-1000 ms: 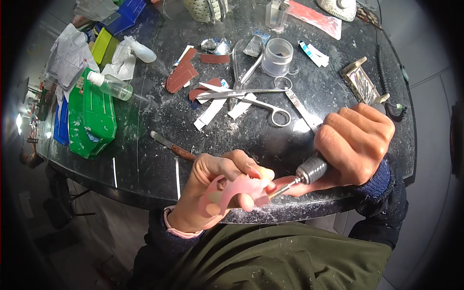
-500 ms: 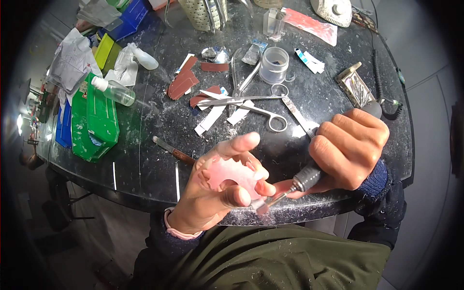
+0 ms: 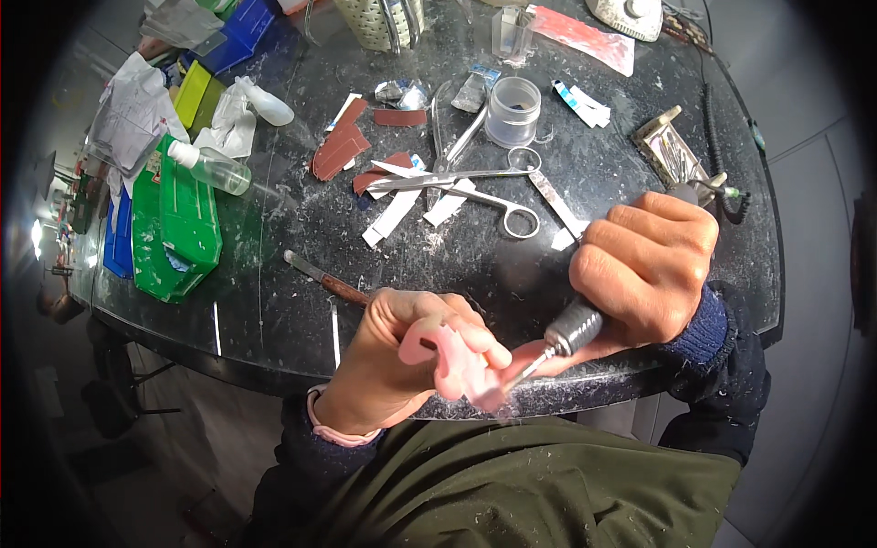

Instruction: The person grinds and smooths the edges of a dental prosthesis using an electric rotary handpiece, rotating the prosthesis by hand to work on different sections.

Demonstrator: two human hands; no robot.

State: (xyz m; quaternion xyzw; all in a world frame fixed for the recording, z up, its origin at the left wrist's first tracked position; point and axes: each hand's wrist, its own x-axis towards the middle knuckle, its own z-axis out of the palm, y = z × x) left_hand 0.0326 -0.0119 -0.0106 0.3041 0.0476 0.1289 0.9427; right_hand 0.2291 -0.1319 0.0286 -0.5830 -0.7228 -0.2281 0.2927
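My left hand (image 3: pixel 388 342) is closed round a pink denture base (image 3: pixel 446 354) above the table's near edge. The base is tilted so that its curved, notched edge shows; my fingers hide part of it. My right hand (image 3: pixel 644 265) grips a dark rotary handpiece (image 3: pixel 575 329) whose metal shank points down and left. At its end a motion-blurred pinkish bit (image 3: pixel 491 395) meets, or nearly meets, the low end of the base. The outstretched right fingers (image 3: pixel 539 359) reach across to my left fingertips, behind the shank.
Scissors (image 3: pixel 448 178), sandpaper strips (image 3: pixel 340 153) and a clear cup (image 3: pixel 513 114) lie beyond my hands. A wooden-handled knife (image 3: pixel 324 277) is by my left hand. A bur holder (image 3: pixel 674 155) stands far right, green bins (image 3: pixel 187 233) left. White dust covers the black table (image 3: pixel 274 338).
My left hand has turned the denture base, tipping it up and curling its fingers closer round it. My right hand has shifted slightly left, the bit staying at the base's low end.
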